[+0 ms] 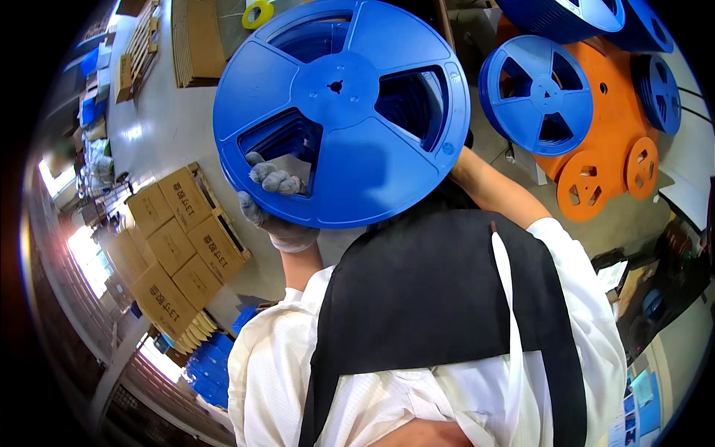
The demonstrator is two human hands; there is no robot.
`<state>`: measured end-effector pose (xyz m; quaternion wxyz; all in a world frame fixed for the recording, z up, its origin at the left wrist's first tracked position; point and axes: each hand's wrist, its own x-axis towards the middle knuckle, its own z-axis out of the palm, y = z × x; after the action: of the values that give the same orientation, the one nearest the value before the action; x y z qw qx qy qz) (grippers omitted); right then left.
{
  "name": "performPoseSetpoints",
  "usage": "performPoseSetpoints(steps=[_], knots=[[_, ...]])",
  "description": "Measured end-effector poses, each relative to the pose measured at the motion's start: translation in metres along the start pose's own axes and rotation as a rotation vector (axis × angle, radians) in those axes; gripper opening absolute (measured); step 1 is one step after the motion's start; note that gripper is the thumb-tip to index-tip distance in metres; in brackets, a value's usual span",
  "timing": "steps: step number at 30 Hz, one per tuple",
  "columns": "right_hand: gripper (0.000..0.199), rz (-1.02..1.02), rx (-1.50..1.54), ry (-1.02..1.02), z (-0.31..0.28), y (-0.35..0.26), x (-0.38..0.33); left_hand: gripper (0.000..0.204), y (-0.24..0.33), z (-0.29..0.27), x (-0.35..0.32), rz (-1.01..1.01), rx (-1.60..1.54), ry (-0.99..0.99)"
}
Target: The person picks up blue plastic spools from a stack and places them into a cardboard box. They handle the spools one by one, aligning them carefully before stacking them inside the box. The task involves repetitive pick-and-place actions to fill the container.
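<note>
A stack of large blue plastic reels fills the upper middle, its top disc facing me with a small centre hole and three wide windows. Grey glove fabric covers my left hand. Its fingers hook through the lower-left window, and the thumb side stays outside the rim, so the hand grips the stack's edge. From the right, my bare right forearm reaches behind the stack. The reels hide the fingers of my right hand, so its grip does not show.
More blue reels stand at the upper right beside an orange surface with orange discs. Sealed cardboard cartons are stacked on a pallet at left. Flat cardboard and a yellow tape roll lie at the far left.
</note>
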<state>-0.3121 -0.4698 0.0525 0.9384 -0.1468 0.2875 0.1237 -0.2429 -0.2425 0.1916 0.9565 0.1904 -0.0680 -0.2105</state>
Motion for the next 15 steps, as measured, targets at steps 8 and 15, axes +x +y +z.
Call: performPoseSetpoints(steps=[8, 15], knots=[[0.052, 0.025, 0.145, -0.082, 0.009, -0.052, -0.033, 0.054, -0.02, -0.003, -0.034, 0.057, -0.022, 0.02], [0.056, -0.011, 0.077, 0.128, -0.074, -0.057, 0.007, 0.059, -0.06, 0.027, 0.015, -0.115, 0.218, 0.246]])
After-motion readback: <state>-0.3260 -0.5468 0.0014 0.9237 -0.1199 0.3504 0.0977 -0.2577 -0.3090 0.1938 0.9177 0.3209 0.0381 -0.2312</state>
